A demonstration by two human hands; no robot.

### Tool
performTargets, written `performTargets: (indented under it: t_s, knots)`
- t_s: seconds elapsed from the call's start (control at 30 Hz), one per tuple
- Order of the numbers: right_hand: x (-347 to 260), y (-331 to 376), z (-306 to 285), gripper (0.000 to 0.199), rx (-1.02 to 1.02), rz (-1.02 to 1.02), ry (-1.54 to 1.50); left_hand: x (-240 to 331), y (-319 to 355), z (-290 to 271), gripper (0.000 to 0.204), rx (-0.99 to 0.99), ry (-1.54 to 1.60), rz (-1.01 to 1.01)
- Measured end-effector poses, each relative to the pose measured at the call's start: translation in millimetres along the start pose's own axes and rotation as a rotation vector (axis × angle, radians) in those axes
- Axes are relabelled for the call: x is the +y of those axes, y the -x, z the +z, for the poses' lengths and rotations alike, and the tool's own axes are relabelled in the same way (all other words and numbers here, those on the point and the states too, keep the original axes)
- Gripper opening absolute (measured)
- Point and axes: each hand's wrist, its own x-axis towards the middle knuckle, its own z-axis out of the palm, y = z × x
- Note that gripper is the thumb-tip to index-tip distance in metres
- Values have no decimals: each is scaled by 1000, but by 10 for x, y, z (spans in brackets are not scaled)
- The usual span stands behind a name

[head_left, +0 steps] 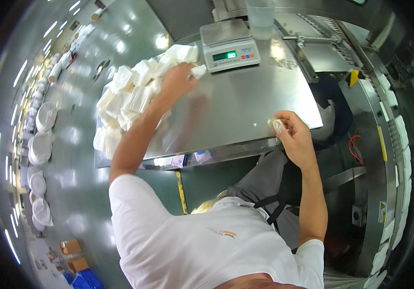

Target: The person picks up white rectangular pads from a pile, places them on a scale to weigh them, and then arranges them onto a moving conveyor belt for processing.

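Observation:
My left hand (179,81) reaches to the far end of a pile of white folded tissue-like pieces (137,98). Its fingers are bent around a small white folded piece (198,72) next to the scale; the fingertips are partly hidden. Over the near right part of the steel table (235,103), my right hand (294,137) pinches a small crumpled scrap of clear, yellowish film (276,124) between thumb and fingers. A tiny white bit (255,124) lies on the tabletop to the left of that hand.
A digital scale (230,48) with a lit green display stands at the table's far side, beside a clear plastic jug (261,19). Conveyor machinery (332,43) runs along the right. Small packets (202,156) sit on a shelf under the table's near edge.

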Motion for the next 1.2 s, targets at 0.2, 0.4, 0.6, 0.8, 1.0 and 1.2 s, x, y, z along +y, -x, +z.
performTargets:
  t_s: [0.2, 0.4, 0.6, 0.8, 1.0, 1.2]
  knots:
    - [-386, 238, -198, 61, -107, -116, -26, 1537, 525, -263, 43, -616, 1381, -189]
    - [-491, 1244, -718, 38, 122, 6, 56, 2689, 973, 68, 55, -965, 1831, -170]
    - [-270, 2242, -1142, 24, 626, 116, -344, 3911, 1326, 369, 58, -979, 1776, 8]
    - [-414, 3071, -1357, 27, 682, 92, -552, 4442, 1349, 452, 57, -1222, 1746, 288]
    - [-543, 3457, -1331, 40, 712, 100, -186, 4653, 1332, 566, 56, -1384, 1532, 502]
    - [-504, 3667, -1359, 28, 747, 349, 147, 4971, 1348, 464, 48, -1167, 1155, 851]
